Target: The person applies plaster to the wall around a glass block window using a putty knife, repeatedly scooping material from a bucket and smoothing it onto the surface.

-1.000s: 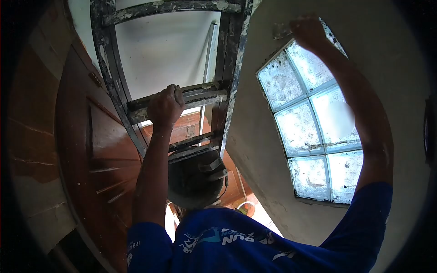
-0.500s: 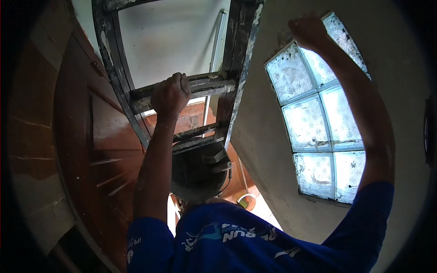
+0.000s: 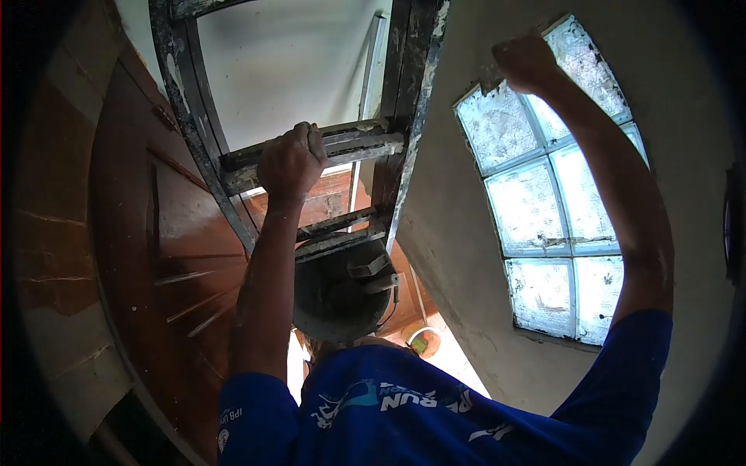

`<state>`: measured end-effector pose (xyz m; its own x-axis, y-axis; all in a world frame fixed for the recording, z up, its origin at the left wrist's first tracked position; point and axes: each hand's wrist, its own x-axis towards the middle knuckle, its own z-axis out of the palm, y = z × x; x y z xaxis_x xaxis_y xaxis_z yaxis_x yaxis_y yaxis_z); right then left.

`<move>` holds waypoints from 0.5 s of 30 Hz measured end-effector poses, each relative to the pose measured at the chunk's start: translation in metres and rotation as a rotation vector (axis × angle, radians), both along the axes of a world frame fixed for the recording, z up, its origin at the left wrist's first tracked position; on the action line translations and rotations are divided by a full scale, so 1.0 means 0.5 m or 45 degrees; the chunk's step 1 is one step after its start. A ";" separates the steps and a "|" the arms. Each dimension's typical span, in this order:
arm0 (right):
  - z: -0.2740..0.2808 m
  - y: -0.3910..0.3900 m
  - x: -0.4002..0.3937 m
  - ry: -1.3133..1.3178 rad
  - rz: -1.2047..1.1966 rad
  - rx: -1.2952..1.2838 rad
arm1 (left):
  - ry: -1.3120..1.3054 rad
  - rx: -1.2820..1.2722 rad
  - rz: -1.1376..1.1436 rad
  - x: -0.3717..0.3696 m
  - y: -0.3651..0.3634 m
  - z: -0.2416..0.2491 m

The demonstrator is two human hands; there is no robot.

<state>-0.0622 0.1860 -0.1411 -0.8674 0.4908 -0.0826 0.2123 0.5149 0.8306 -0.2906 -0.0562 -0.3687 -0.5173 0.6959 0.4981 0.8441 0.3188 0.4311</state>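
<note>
My left hand (image 3: 292,161) is closed around a rung (image 3: 353,146) of a dark, paint-spattered ladder (image 3: 404,70). Raised at the upper right, my right hand (image 3: 530,64) forms a fist against the wall, at the top-left part of a glass block window (image 3: 528,206). Below that fist a small, flat, dark shape (image 3: 489,78) overlaps the window's edge. What the fingers hold is hidden. Under the lower rungs sits a dark round bucket (image 3: 334,299) with mortar-like stains.
A brown panelled wooden door (image 3: 186,256) is on the left. Grey rendered wall (image 3: 458,311) surrounds the glass blocks. Far below, on the bright floor, stands a small container with a pale curved handle (image 3: 422,339). A white panel (image 3: 284,70) shows behind the ladder.
My right hand and the flat shape below it have moved slightly down along the wall. My left hand keeps its hold on the rung. The view has shifted a little.
</note>
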 end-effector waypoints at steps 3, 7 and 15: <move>-0.059 0.032 -0.011 0.062 -0.063 -0.050 | -0.003 0.007 -0.005 0.000 -0.001 0.001; -0.092 0.045 -0.026 0.219 -0.016 -0.064 | 0.024 0.055 -0.026 -0.004 0.001 -0.007; -0.125 0.015 -0.045 -0.025 -0.265 -0.183 | 0.021 0.000 0.021 0.002 0.001 -0.002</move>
